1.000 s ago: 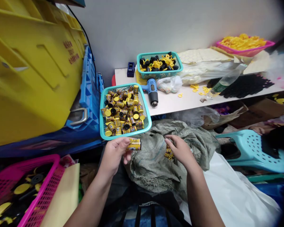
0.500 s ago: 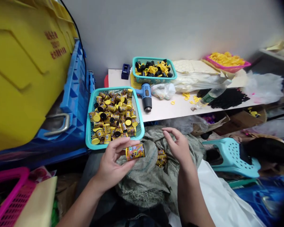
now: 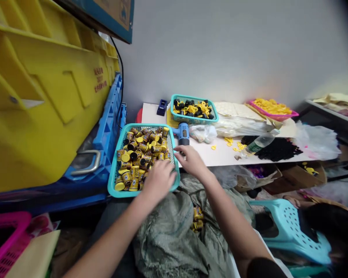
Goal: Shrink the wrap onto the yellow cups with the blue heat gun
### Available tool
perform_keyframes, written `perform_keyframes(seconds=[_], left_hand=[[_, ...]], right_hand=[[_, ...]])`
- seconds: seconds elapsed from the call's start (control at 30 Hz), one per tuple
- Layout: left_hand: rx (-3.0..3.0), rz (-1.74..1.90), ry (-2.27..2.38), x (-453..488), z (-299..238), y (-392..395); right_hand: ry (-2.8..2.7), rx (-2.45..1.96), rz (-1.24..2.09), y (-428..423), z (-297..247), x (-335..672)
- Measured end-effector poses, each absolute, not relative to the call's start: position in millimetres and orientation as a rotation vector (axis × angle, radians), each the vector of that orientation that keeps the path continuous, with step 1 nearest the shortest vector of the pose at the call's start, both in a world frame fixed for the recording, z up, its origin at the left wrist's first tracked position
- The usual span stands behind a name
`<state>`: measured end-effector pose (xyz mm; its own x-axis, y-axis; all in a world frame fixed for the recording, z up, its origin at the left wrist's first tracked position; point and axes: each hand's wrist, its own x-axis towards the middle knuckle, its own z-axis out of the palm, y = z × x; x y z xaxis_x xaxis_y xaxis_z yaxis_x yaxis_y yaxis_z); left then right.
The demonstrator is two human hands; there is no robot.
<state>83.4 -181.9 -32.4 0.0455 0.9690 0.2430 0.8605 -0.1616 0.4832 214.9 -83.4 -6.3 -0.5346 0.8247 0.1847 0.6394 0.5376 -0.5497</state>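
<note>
A teal basket (image 3: 113,181) full of small yellow and black canisters (image 3: 139,148) sits at the left end of a white table (image 3: 220,155). My left hand (image 3: 159,179) is over the basket's near right corner, palm down; its fingers are blurred and I cannot see what they hold. My right hand (image 3: 191,160) reaches to the basket's right rim with fingers stretched out, just below a blue heat gun (image 3: 183,134). On my lap lies a grey-green woven sack (image 3: 174,235) with a few more canisters (image 3: 197,220) in its opening.
Yellow crates (image 3: 40,104) and a blue crate (image 3: 111,116) stand close on the left. Further back on the table are a second teal basket (image 3: 191,120) of yellow and black parts, a pink basket (image 3: 274,114), a plastic bottle (image 3: 256,143) and plastic bags. A teal stool (image 3: 295,231) is at right.
Both hands moved up from the sack to the teal basket. The canister that my left hand held over the sack is no longer visible. The view tilted up.
</note>
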Motion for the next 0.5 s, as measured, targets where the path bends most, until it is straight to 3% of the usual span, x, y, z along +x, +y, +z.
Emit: perform_keyframes(seconds=[0.27,0.5], left_hand=[[1.973,0.729,2.021,7.5,-35.9,-92.1],[1.724,1.097,1.751,4.9,-14.1,-167.7]], right_hand=[[-2.511,-1.05,0.719,-6.1,-35.2,142.7],[-2.202,-1.132,1.036,-64.3,-37.3,167.7]])
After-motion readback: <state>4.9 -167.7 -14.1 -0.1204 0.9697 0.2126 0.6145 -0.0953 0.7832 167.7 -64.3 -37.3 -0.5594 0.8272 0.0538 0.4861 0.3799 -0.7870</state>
